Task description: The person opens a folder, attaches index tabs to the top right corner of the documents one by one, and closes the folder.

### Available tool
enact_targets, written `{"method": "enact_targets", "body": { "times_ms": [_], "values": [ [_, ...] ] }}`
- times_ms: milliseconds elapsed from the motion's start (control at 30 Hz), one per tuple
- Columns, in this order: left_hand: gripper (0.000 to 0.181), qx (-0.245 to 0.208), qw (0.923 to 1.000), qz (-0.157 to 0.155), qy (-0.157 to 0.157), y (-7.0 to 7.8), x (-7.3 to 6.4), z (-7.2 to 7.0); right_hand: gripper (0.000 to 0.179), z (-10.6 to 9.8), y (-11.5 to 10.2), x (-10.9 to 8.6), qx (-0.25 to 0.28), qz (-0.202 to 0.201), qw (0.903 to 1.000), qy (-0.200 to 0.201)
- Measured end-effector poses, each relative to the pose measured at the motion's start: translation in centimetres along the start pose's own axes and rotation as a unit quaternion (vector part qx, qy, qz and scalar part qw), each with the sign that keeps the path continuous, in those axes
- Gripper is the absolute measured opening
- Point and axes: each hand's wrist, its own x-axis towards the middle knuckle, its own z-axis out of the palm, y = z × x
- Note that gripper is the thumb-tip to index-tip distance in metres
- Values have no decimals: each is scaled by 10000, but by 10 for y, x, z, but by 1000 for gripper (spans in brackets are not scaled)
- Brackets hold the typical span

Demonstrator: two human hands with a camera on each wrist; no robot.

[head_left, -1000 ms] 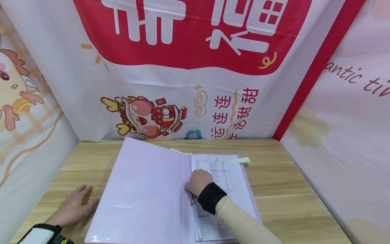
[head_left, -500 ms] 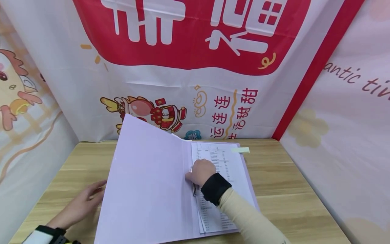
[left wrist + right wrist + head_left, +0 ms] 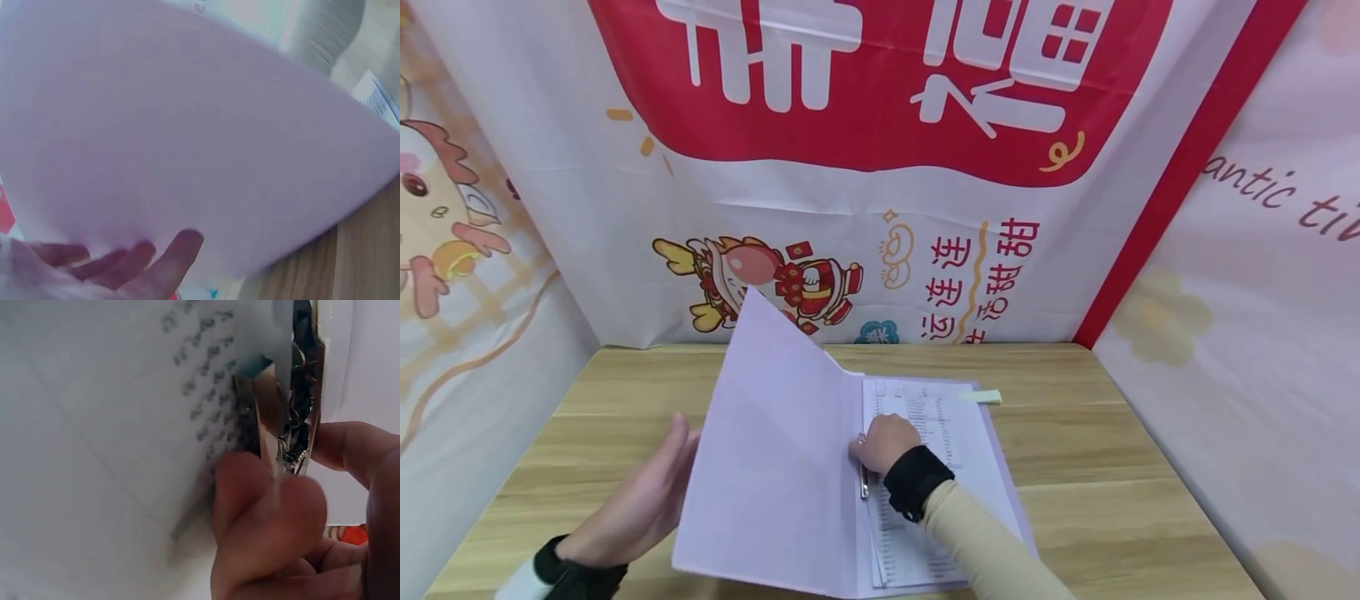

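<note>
A pale lilac folder (image 3: 775,450) lies on the table with its left cover tilted up from the tabletop. My left hand (image 3: 651,496) is behind that cover, its extended fingers (image 3: 181,250) against the outer face in the left wrist view. At the spine, my right hand (image 3: 887,442) grips the metal clip (image 3: 864,483) that runs along the inner edge of the printed sheets (image 3: 917,537). In the right wrist view, fingers and thumb close round the clip's metal lever (image 3: 265,406). The right hand and forearm hide part of the sheets.
The wood-grain table (image 3: 1105,483) extends on both sides of the folder. A pale green tab (image 3: 988,397) sticks out past the top right of the sheets. A printed cloth backdrop (image 3: 820,183) stands at the back edge, with fabric walls left and right.
The left hand has gone from lying on the table to behind the cover, and the cover has risen and swung rightward. The right hand keeps its grip on the clip.
</note>
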Motion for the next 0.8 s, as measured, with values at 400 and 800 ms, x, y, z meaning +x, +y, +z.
{"method": "enact_targets", "body": {
  "times_ms": [400,800],
  "values": [
    [70,1988,9723,282,1197,2,58,46,45,17,16,9,567,80,9984,-15],
    [54,3573,9277,405,1009,-16,99,65,46,-51,84,-27,1430,-614,9867,458]
  ]
}}
